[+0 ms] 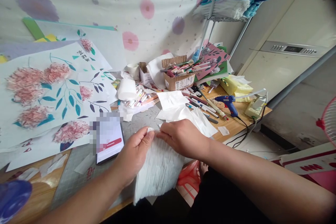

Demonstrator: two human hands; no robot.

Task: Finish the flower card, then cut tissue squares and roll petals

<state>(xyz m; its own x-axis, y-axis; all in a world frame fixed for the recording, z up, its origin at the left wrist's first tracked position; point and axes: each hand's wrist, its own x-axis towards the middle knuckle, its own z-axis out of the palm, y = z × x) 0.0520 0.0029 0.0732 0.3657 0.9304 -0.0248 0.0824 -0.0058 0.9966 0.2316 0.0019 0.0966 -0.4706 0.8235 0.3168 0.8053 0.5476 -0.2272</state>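
My left hand (138,152) pinches the upper edge of a white, wrinkled sheet of tissue paper (160,168), thumb on top. Close beside it, my right hand (181,136) grips the same edge, its fingers curled round and partly hidden. The sheet hangs down from both hands over the table's front edge, covered in fine creases. Left of my left hand lies a phone (110,143) with a lit screen, on a grey cutting mat (78,171). Loose white tissue pieces (173,103) lie just beyond my hands.
Paper flower pictures (60,87) cover the table's left side. Behind are a cardboard box (181,78) of pens, scattered markers (202,105) and a paper cup (133,71). A blue glue gun (228,103) and its cable are at the right. A fan (329,122) stands at far right.
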